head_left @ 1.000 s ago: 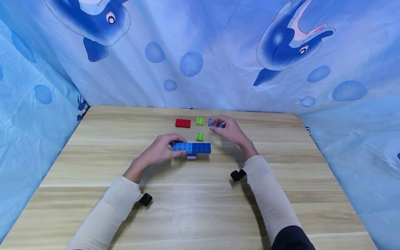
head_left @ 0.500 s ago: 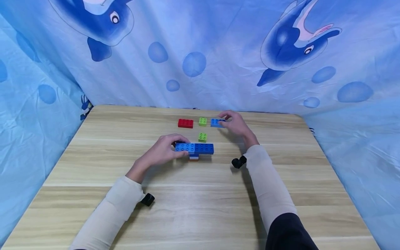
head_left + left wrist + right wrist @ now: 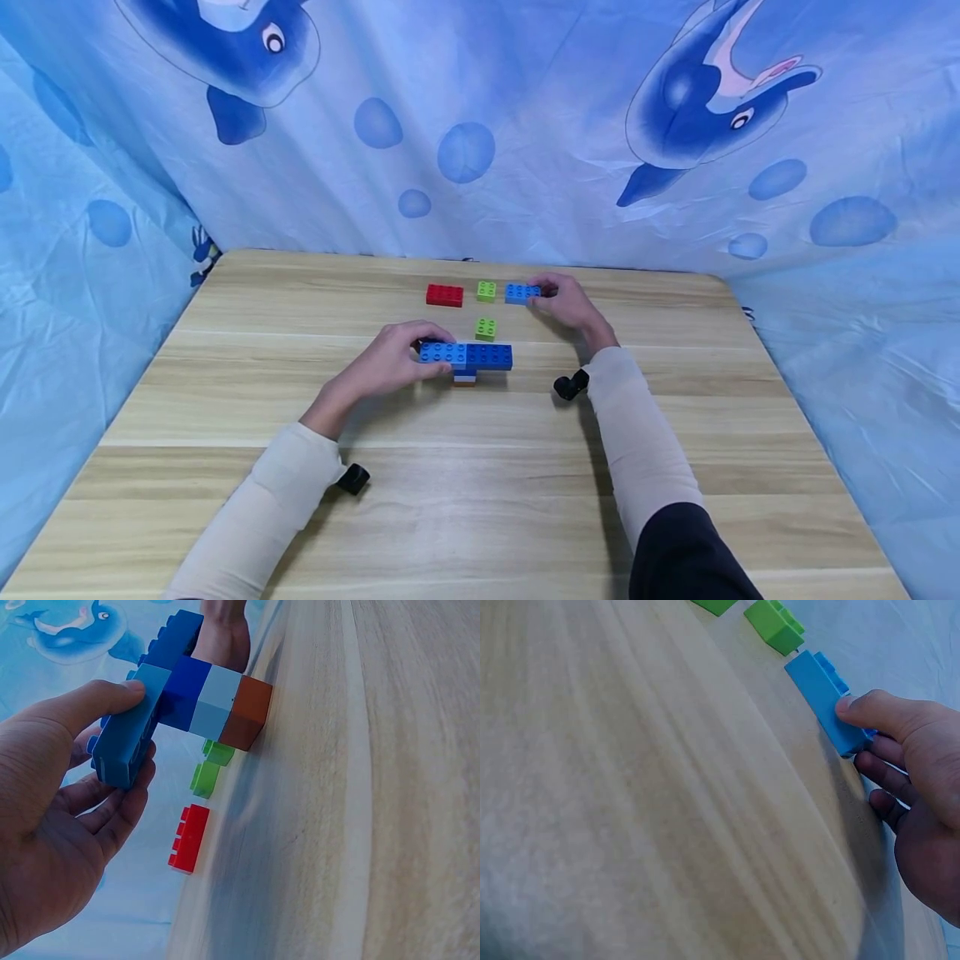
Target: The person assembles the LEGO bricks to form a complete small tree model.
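Note:
In the head view my left hand (image 3: 382, 362) grips the left end of a T-shaped stack of building bricks. Its top bar joins a lighter blue brick (image 3: 442, 353) to a dark blue brick (image 3: 489, 357). The left wrist view shows the column under the bar: a dark blue block (image 3: 185, 692), a pale block (image 3: 216, 703) and an orange-brown block (image 3: 249, 712) at the table. Farther back, my right hand (image 3: 572, 304) pinches the right end of a separate blue brick (image 3: 519, 293), thumb (image 3: 866, 707) on its near side and fingertips at its end and behind.
A red brick (image 3: 445, 295) and a green brick (image 3: 486, 291) sit in a row left of the blue brick. Another green brick (image 3: 486, 329) stands just behind the stack. A blue curtain (image 3: 525, 167) hangs along the table's (image 3: 465, 500) back edge.
My right hand drew back off the separate blue brick, then closed on its right end. My left hand keeps its grip on the stack.

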Available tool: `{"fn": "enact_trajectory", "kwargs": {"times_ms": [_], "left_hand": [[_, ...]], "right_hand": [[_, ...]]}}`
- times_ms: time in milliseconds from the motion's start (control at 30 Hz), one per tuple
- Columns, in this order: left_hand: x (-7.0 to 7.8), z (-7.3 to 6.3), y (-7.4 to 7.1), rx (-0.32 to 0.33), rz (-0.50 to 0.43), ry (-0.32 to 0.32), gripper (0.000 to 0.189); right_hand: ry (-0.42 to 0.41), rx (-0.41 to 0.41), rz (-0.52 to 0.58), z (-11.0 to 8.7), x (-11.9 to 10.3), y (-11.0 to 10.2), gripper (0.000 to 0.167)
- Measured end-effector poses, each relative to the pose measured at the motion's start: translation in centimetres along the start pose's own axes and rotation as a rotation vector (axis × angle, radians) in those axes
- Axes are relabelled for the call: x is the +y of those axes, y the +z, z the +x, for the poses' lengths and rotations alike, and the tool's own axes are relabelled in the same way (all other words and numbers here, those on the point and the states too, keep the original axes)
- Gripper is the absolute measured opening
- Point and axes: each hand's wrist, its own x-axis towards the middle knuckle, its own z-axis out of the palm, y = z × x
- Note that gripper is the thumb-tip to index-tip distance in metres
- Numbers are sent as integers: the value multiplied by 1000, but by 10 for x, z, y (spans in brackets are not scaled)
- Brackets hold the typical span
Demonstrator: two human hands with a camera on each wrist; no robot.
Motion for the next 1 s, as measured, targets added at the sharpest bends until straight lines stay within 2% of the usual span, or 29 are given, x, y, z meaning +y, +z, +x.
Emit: {"fn": "enact_trajectory", "kwargs": {"times_ms": [500,733,1000], "left_hand": [[-1,0,0,1,10,-4,35],[0,0,-1,1,15,-4,35],[1,0,-1,-5,4,-17,35]], "right_hand": [[32,69,36,-9,-6,1,38],[-52,89,33,-21,-23,0,39],[-130,77,20,-46,-52,6,39]]}}
